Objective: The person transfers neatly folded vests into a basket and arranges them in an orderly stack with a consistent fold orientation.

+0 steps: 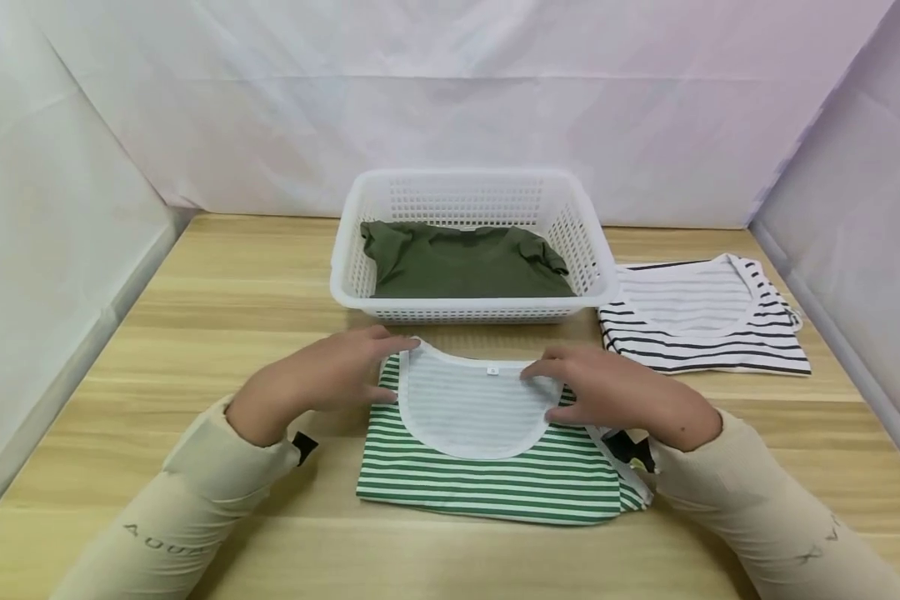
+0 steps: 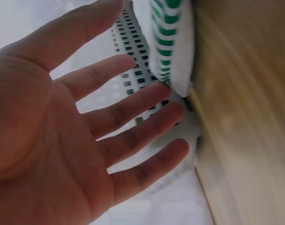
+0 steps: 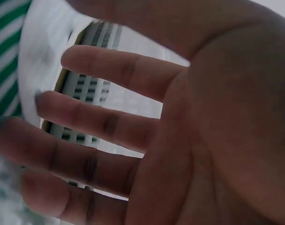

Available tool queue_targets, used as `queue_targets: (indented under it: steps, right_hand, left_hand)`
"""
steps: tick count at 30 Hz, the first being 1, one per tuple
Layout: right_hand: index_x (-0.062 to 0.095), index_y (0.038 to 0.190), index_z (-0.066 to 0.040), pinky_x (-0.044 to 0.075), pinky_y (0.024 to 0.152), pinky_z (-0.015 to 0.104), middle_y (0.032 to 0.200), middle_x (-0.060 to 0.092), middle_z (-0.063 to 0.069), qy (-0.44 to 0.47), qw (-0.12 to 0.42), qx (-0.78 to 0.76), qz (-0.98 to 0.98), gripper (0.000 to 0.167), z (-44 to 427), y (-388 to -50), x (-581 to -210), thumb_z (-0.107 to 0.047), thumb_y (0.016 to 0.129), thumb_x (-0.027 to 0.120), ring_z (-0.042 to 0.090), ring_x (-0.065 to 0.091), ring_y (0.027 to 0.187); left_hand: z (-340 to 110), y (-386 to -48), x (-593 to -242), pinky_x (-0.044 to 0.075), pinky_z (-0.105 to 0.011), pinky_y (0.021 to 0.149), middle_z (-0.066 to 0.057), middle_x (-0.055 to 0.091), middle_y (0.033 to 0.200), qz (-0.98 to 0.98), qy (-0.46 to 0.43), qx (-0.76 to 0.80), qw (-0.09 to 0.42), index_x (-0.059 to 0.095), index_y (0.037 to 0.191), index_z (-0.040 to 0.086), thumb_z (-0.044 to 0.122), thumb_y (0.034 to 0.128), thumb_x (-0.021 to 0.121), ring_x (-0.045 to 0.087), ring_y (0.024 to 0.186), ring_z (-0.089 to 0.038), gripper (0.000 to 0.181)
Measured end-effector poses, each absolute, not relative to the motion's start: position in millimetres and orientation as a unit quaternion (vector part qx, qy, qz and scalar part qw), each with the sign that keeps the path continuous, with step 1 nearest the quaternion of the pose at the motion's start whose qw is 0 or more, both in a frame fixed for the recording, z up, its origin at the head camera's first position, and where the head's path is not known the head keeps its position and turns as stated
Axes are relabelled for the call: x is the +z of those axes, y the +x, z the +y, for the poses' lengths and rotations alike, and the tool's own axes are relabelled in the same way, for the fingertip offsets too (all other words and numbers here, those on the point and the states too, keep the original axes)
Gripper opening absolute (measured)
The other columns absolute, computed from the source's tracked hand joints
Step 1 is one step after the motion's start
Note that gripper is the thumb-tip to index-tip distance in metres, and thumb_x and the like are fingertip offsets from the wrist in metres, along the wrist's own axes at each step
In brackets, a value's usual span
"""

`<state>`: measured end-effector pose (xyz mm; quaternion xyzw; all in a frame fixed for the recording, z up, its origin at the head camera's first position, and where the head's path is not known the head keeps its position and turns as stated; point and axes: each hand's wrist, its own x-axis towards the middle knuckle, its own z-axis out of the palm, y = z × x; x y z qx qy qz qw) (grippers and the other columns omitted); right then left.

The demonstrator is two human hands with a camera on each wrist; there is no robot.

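Head view, and it's a broad wood-grain tabletop (image 1: 195, 333), with the white perforated basket (image 1: 468, 307) up at twelve o'clock! At six o'clock from that basket lies the green-and-white striped top (image 1: 487, 479), neckline uppermost. Off at its two o'clock, the black-and-white striped top (image 1: 708, 350); inside the basket, the olive-green T-shirt (image 1: 472, 267). Left hand (image 1: 322, 371) at the green top's ten o'clock, right hand (image 1: 607, 387) at its two: fingers spread on both, fingertips by the neckline; pressing the cloth or not, can't tell. Tiny white label (image 1: 492, 371), twelve o'clock inside that neckline!
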<state>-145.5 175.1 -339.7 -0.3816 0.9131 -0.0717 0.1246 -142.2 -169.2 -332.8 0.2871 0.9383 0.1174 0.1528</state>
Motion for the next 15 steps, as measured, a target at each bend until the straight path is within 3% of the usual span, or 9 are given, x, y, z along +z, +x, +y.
queue_targets:
  steps: [9,15]
  right_hand:
    - [0.060,0.136,-0.019,0.050,0.061,0.034,0.126,0.056,0.012,-0.310,0.142,-0.063,0.938,0.058,189,-158,-342,-0.029,0.082,0.082,0.014,0.058,0.076]
    - [0.064,0.129,-0.016,0.054,0.070,0.045,0.127,0.060,0.015,-0.273,0.137,-0.048,0.951,0.052,195,-163,-344,-0.035,0.084,0.079,0.022,0.064,0.087]
  left_hand:
    - [-171,-149,-348,0.051,-0.050,0.097,-0.017,0.060,0.133,0.941,0.291,0.110,0.133,0.050,0.147,0.012,0.029,0.0886,0.077,0.062,0.116,-0.032,0.067]
    - [-168,-150,-353,0.051,-0.048,0.097,-0.015,0.062,0.129,0.943,0.291,0.111,0.120,0.055,0.142,0.011,0.028,0.0831,0.083,0.062,0.114,-0.030,0.068]
